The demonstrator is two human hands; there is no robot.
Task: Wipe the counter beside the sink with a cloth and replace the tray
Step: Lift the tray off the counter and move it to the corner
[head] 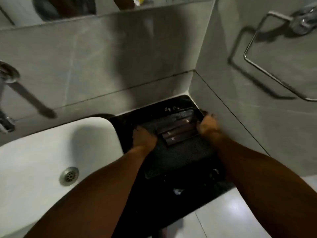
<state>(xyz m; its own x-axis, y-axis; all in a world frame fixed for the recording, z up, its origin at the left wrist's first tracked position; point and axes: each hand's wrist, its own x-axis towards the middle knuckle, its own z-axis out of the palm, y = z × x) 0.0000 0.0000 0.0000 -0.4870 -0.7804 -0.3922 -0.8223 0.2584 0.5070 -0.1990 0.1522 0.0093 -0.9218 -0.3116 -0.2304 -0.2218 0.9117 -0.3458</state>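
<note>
**Both hands on the tray at the counter corner**

Grey tiled walls [120,54] meet in a corner behind a black counter [154,194], and a white sink [51,152] lies just to the left of it. At the bottom of the sink sits a round metal drain [69,176]; otherwise the basin looks bare. A metal towel holder [274,54] hangs on the right wall, and part of a tap [6,78] shows at the left edge.

On the counter, close to the corner, is a dark tray [178,152] with a rough, grainy surface. In its far part lies a darker block with three ribs [178,131]; I cannot tell what it is, because the picture is blurred.

The left hand [144,138] grips the left edge of the tray, with fingers curled around the edge beside the sink. The right hand [208,125] holds the right far edge, almost touching the wall, fingers bent over the rim. Whether the tray rests flat or is a little lifted I cannot tell. Some small wet spots [177,191] shine on the counter in front of the tray.
</note>
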